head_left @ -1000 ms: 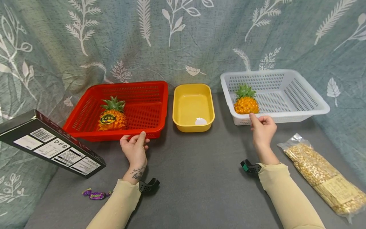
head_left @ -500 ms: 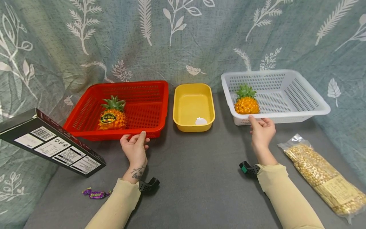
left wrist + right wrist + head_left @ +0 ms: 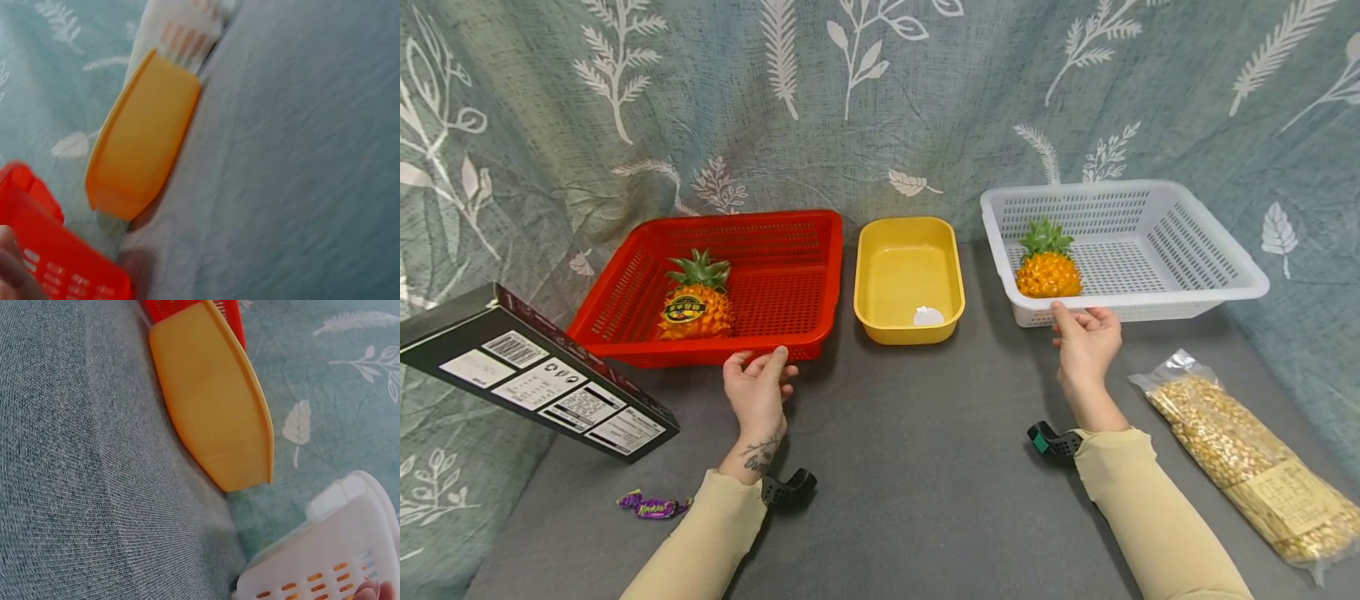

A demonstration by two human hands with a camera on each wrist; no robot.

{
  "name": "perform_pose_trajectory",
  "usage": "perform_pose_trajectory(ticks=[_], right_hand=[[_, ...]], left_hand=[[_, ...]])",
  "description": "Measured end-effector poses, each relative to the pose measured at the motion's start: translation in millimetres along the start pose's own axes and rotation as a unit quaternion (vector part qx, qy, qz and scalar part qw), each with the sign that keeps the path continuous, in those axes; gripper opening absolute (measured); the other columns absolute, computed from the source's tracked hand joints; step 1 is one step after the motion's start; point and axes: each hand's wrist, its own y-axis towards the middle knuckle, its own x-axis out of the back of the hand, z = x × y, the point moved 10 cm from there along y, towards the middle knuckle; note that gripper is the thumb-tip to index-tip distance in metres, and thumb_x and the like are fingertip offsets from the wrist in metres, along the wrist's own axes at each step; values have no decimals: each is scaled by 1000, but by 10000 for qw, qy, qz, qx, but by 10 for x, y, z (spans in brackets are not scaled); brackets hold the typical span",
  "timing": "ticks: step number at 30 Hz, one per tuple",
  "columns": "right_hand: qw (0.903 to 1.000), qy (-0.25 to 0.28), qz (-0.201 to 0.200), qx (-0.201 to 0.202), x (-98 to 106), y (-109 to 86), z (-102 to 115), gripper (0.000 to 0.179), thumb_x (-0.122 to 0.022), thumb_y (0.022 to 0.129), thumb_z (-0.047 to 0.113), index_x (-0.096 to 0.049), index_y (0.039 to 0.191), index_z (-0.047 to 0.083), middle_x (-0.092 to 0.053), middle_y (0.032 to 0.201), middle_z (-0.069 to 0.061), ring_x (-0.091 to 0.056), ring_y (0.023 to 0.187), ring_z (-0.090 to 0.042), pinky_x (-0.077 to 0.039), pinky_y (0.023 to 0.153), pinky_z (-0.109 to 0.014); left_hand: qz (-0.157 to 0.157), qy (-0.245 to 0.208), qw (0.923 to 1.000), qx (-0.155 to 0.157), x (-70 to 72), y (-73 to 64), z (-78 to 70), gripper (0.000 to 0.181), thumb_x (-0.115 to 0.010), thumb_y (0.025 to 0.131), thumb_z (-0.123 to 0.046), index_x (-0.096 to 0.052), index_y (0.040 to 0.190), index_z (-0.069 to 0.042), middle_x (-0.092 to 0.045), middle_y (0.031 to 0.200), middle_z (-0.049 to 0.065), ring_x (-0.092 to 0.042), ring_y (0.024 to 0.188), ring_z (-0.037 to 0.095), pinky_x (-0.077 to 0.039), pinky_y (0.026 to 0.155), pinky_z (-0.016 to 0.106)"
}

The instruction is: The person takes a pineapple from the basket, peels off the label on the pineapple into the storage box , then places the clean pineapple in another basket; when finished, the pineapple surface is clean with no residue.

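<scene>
My left hand [image 3: 755, 398] is at the front rim of the red basket [image 3: 647, 353], with the thumb on the rim and the other fingers curled at its edge. A pineapple [image 3: 694, 312] with a black label lies in that basket. On the right, my right hand [image 3: 1086, 354] pinches the front rim of the white basket [image 3: 1180, 302], its thumb near the left corner. Inside the white basket is another pineapple [image 3: 1048, 271]. Only fingertips [image 3: 370, 589] show in the right wrist view, against the basket's slotted wall.
Between the baskets stands a yellow tub [image 3: 910, 333] with a white sticker inside. A black box [image 3: 572, 383] stands tilted at left, a purple wrapped candy [image 3: 655, 507] near it. A clear bag of yellow grains [image 3: 1240, 458] lies at right. A patterned curtain [image 3: 925, 108] hangs behind.
My left hand has shifted slightly right along the red basket's front rim. My right hand has moved a little left and down at the white rim. Both baskets stay nearly in place.
</scene>
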Motion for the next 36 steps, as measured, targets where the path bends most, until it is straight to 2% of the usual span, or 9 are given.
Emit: perform_pose_trajectory(ticks=[3, 6, 9, 13, 19, 25, 28, 32, 36], right_hand=[[10000, -60, 12, 13, -2, 4, -2, 36, -72, 78, 9, -40, 96, 13, -55, 59, 8, -50, 47, -3, -40, 40, -14], [10000, -20, -7, -41, 2, 11, -13, 36, -72, 78, 8, -41, 96, 13, -54, 59, 7, -50, 47, -5, -40, 40, -15], [9999, 76, -16, -89, 2, 12, -21, 37, -72, 78, 7, -40, 97, 13, -54, 60, 6, -50, 47, -5, -40, 40, -15], [9999, 94, -22, -88, -6, 17, -22, 37, -72, 78, 7, -40, 97, 13, -54, 59, 7, -50, 46, -4, -40, 40, -16], [9997, 179, -17, -169, -11, 3, -31, 39, -72, 77, 6, -38, 96, 13, -54, 59, 7, -50, 45, -4, -40, 39, -15], [9996, 202, -5, -171, -20, -7, -23, 40, -72, 77, 5, -37, 96, 13, -54, 59, 7, -50, 45, -5, -40, 38, -15], [9996, 215, 6, -158, -22, -9, -16, 39, -71, 78, 5, -38, 96, 13, -54, 59, 7, -50, 45, -4, -40, 38, -15], [9997, 188, -3, -171, -13, -7, -16, 38, -71, 78, 6, -38, 97, 13, -54, 59, 7, -50, 45, -4, -40, 39, -15], [9996, 149, -28, -231, -8, -8, -31, 39, -72, 78, 7, -39, 97, 14, -54, 60, 6, -50, 45, -4, -40, 39, -15]], left_hand=[[803, 549, 9943, 438, -186, -112, 99, 28, -64, 85, -7, -38, 96, -13, -62, 66, -10, -58, 49, 3, -41, 40, 15], [1715, 934, 9792, 542, -445, -250, 88, 23, -61, 86, -5, -42, 99, -8, -64, 70, -12, -59, 54, 4, -43, 44, 17], [2232, 908, 9704, 191, -670, -313, -102, 23, -60, 86, -1, -45, 102, -6, -64, 72, -11, -60, 57, 5, -44, 46, 19], [2325, 551, 9690, -628, -857, -247, -518, 28, -60, 82, 6, -48, 103, -9, -65, 75, -9, -61, 57, 5, -45, 46, 17], [1988, 243, 9635, -1778, -906, 12, -1110, 41, -64, 78, 4, -48, 111, -13, -62, 87, -2, -60, 63, 8, -47, 50, 18], [1051, 401, 9662, -2320, -635, 371, -1447, 46, -70, 78, -6, -45, 117, -12, -58, 91, 3, -57, 65, 9, -46, 52, 18], [418, 470, 9722, -2257, -425, 544, -1507, 50, -73, 76, -10, -45, 117, -12, -57, 89, 2, -55, 61, 8, -45, 53, 18], [-292, 709, 9782, -1931, -189, 722, -1487, 56, -75, 74, -14, -44, 120, -13, -52, 88, -2, -53, 69, 8, -45, 66, 20], [-773, 1542, 9711, -1650, -38, 829, -1446, 60, -75, 75, -26, -43, 124, -15, -46, 97, -5, -45, 81, 7, -38, 75, 21]])
